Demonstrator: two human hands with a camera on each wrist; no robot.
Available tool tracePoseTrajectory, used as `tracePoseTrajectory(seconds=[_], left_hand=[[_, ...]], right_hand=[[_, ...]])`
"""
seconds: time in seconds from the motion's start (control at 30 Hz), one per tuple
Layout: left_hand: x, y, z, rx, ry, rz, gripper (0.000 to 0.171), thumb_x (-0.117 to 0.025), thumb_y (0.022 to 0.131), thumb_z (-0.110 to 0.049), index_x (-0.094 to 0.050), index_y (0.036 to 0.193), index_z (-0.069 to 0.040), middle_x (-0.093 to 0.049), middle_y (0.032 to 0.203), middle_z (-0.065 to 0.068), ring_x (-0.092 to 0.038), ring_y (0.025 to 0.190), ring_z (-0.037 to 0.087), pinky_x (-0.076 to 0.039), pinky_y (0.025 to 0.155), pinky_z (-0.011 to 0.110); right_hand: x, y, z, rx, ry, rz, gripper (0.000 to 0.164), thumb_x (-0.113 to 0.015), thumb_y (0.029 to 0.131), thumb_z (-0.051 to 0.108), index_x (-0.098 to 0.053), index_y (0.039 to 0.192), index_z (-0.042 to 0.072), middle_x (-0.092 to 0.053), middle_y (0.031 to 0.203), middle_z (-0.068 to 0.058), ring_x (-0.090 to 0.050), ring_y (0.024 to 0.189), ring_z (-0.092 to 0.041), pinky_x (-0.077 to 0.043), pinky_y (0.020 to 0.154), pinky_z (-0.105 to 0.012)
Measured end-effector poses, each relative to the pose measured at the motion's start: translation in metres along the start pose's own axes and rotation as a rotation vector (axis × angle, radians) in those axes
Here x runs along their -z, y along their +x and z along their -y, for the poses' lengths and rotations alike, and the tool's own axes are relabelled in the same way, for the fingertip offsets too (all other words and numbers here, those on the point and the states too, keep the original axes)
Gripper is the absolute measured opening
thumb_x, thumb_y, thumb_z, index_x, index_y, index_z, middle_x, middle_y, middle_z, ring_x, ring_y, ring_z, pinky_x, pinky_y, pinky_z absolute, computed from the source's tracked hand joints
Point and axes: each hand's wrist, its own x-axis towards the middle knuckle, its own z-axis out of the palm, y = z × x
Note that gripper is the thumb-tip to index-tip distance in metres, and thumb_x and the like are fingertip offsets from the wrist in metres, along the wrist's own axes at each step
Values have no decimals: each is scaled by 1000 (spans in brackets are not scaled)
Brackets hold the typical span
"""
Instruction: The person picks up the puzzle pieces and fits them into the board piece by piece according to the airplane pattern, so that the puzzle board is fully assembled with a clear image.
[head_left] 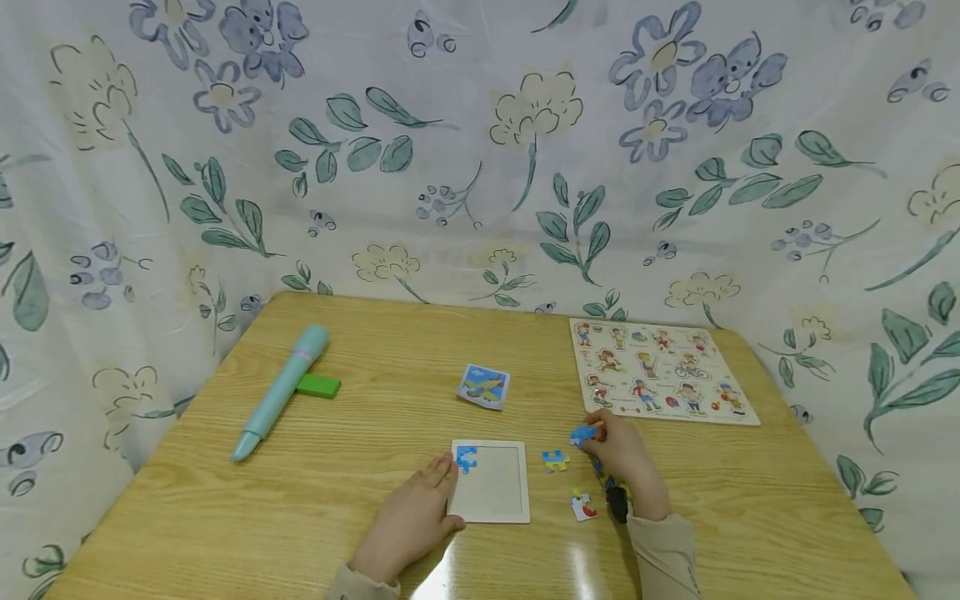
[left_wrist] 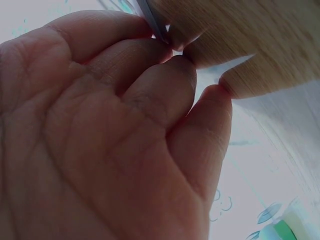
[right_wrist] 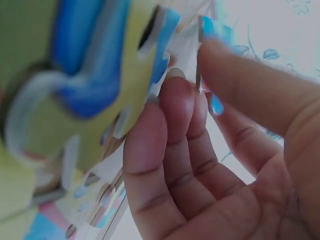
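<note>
Flat on the puzzle tray's (head_left: 517, 479) left edge, the left hand (head_left: 411, 521) steadies it, while a blue piece (head_left: 581, 433), pinched by the right hand (head_left: 624, 458), could be dropped if gripped loosely.

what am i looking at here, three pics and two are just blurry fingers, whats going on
There is no machine here: a person works with two bare hands and wears three cameras. The wide picture comes from the head and looks down at a wooden table. The two close-ups come from cameras on each wrist, so fingers fill them.

On the table lie a small white puzzle tray with one blue piece in its corner, loose pieces beside it, a picture card, a teal pen, a green block and a large peg puzzle board.

The left hand rests flat against the tray's edge. The right hand pinches a blue puzzle piece.
</note>
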Motion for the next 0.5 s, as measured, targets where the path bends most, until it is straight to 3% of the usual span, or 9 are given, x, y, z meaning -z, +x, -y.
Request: tracePoseTrajectory(seconds=[0.13,0.27,0.5], left_hand=[[1,-1,0,1,-1,6,73,-72,82,-38,-51,135,7,-46,147,22,-47,135,36,-45,107,51],[3,-1,-1,2,-5,9,74,-72,82,-38,-50,135,7,-45,147,22,-46,135,36,-45,107,51],[2,-1,-1,-1,-11,9,74,-72,82,-38,-50,136,7,-44,147,22,-46,135,36,-44,108,52]], right_hand=[[1,-1,3,-35,-23,-10,27,-57,96,12,-62,118,-3,-67,88,-11,-57,70,-17,-45,58,-28],[-1,-2,15,-27,106,8,25,-53,99,12,-64,115,-3,-68,82,-9,-61,67,-16,-48,57,-26],[-23,3,45,126,283,144,20,-57,96,7,-62,112,-4,-68,79,-11,-62,65,-16,-51,56,-25]])
